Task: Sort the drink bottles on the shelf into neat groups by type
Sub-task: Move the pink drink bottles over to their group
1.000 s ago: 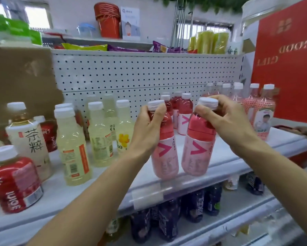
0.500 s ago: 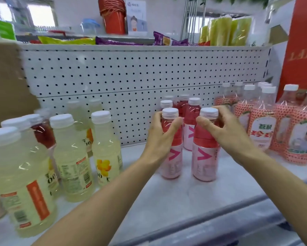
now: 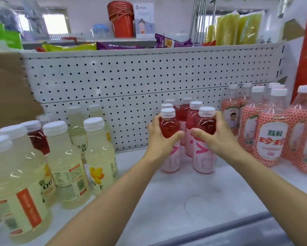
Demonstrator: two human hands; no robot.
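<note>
From my station I see two clear plastic bottles of red drink, with pink labels and white screw caps. They stand side by side on the white shelf board (image 3: 184, 201) with a narrow gap between them. The left hand (image 3: 162, 141) wraps round the shoulder of the left bottle (image 3: 168, 124), thumb across the front. The right hand (image 3: 218, 139) grips the right bottle (image 3: 205, 157) the same way. Both bases look planted on the board, though I cannot be sure they bear full weight. Directly behind them, against the white perforated back panel (image 3: 131, 82), stand more bottles of the same red drink (image 3: 193, 118). To the right is a cluster of taller bottles in pink dotted wrappers (image 3: 269, 139). To the left are pale yellow drink bottles (image 3: 99, 153), with one dark red bottle (image 3: 38, 137) among them.
</note>
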